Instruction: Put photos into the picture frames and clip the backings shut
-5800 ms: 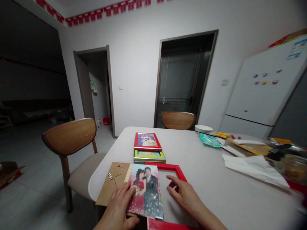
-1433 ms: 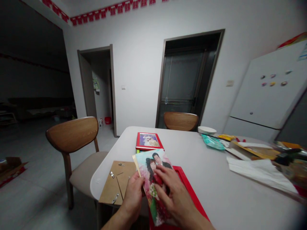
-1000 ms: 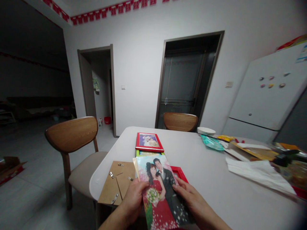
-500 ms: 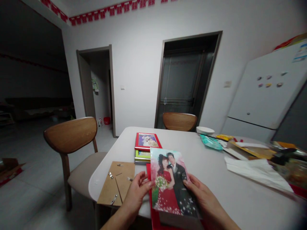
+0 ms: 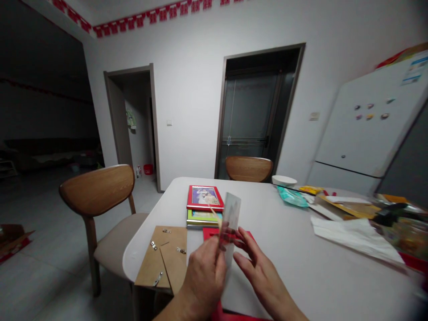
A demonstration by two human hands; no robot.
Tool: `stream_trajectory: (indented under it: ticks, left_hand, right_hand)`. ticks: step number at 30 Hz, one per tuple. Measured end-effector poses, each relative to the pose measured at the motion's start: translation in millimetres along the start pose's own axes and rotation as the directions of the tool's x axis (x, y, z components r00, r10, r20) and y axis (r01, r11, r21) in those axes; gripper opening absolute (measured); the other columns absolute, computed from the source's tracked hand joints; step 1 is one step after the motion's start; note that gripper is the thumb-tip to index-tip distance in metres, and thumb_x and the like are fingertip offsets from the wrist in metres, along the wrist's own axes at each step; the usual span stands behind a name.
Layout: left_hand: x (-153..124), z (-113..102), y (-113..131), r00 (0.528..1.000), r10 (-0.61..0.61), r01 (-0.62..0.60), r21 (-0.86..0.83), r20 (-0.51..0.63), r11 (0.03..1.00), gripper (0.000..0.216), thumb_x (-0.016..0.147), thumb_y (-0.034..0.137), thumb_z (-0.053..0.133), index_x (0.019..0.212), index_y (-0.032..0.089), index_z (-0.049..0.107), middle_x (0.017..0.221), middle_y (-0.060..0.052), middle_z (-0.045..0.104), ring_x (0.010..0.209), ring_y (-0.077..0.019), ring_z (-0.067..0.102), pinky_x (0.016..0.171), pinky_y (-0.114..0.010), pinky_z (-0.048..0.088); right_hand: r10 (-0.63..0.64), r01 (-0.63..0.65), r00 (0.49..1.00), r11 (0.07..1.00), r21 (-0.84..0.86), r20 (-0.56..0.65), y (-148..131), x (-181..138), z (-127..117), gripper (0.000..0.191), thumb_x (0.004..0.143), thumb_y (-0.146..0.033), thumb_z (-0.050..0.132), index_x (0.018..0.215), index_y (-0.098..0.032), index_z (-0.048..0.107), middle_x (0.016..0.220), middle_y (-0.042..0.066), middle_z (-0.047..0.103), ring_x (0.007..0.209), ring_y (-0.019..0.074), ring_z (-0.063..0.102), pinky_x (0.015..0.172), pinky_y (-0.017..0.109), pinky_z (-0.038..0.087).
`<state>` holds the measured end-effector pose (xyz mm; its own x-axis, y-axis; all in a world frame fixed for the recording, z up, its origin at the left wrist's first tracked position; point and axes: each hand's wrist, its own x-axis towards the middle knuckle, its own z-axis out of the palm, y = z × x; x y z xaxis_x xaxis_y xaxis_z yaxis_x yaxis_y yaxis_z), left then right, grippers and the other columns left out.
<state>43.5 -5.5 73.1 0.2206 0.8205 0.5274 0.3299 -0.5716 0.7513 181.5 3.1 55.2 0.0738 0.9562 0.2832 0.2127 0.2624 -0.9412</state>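
Turned almost edge-on and smeared by motion, a photo print (image 5: 232, 209) stands upright above the near part of the table. My left hand (image 5: 205, 269) is closed on its left side. Fingers apart, my right hand (image 5: 259, 272) is beside the print's right side; whether the fingertips touch it I cannot tell. A red picture frame (image 5: 210, 232) lies beneath, mostly hidden by my hands. Left of my left hand rests a brown backing board (image 5: 150, 256) with small metal clips. Farther back, a red framed picture (image 5: 190, 196) lies on a green frame (image 5: 192, 217).
The white table (image 5: 267, 209) carries a white bowl (image 5: 284, 180), a teal plastic bag (image 5: 291, 197) and white paper (image 5: 354, 238) on its right side. Wooden chairs stand at the left (image 5: 100, 189) and far side (image 5: 249, 169). A refrigerator (image 5: 361, 138) is at right.
The print has turned from facing me to nearly edge-on. My right hand has let its fingers spread, while my left hand has moved right and closed round the print's edge.
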Motion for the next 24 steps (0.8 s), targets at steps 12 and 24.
stream_trajectory:
  ticks: [12,24]
  left_hand:
    - [-21.7,12.0,-13.4,0.961,-0.026,-0.009,0.128,0.274,0.992,0.065,0.064,0.021,0.060,0.124,0.012,0.036,0.135,-0.012,0.027,0.122,-0.0298,0.022,0.101,-0.043,0.016]
    - [-37.3,5.4,-54.1,0.861,-0.196,0.113,0.199,0.469,0.973,0.088,0.050,0.045,0.073,0.123,0.012,0.037,0.132,-0.020,0.028,0.122,-0.0326,0.022,0.099,-0.046,0.019]
  right_hand:
    - [0.390,-0.375,0.920,0.856,0.355,0.032,-5.3,11.9,-34.4,0.051,0.070,-0.028,0.047,0.118,-0.014,0.036,0.084,0.008,0.067,0.072,0.0227,0.062,0.060,0.032,0.049]
    - [0.461,-0.526,0.839,0.823,0.215,0.288,29.3,15.2,-41.0,0.070,0.056,-0.013,0.040,0.125,-0.016,0.025,0.084,0.006,0.066,0.062,0.0187,0.062,0.054,0.028,0.047]
